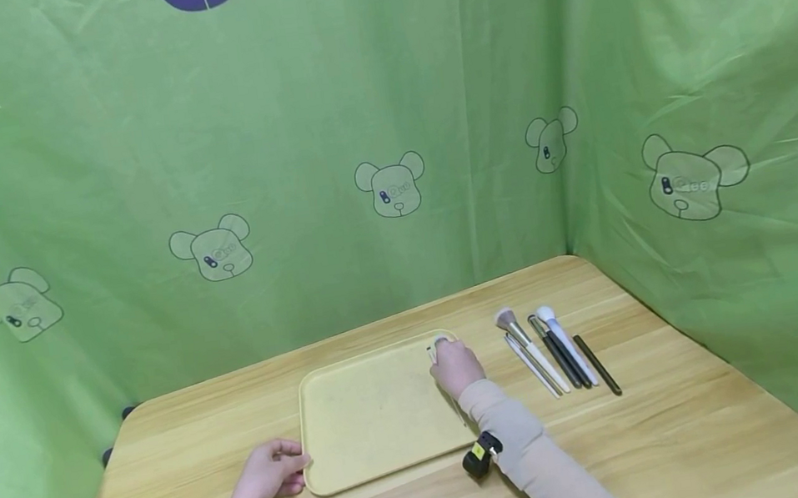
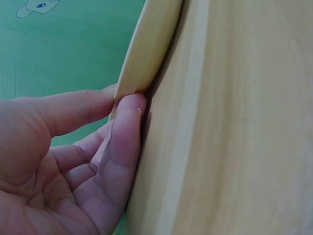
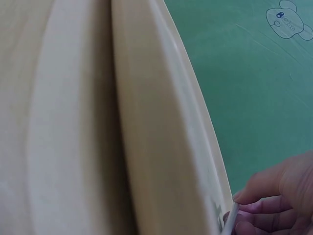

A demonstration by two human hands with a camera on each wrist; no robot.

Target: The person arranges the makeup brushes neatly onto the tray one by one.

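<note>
A shallow yellow tray point(image 1: 368, 413) lies on the wooden table. My left hand point(image 1: 269, 472) pinches its near left rim; in the left wrist view the thumb lies against the rim, with curled fingertips point(image 2: 132, 103) on the outer side. Over the tray's right end, my right hand point(image 1: 457, 367) holds a makeup brush by its thin white handle point(image 3: 231, 220). The brush's tip shows just beyond the fingers, and much of it is hidden by the hand and sleeve.
Right of the tray, several makeup brushes lie side by side on the table point(image 1: 679, 422). They include a white-handled one with a fluffy head point(image 1: 529, 350), a pale-headed one point(image 1: 566, 340) and a dark slim stick point(image 1: 597, 364). Green curtains point(image 1: 292, 128) hang behind and beside the table.
</note>
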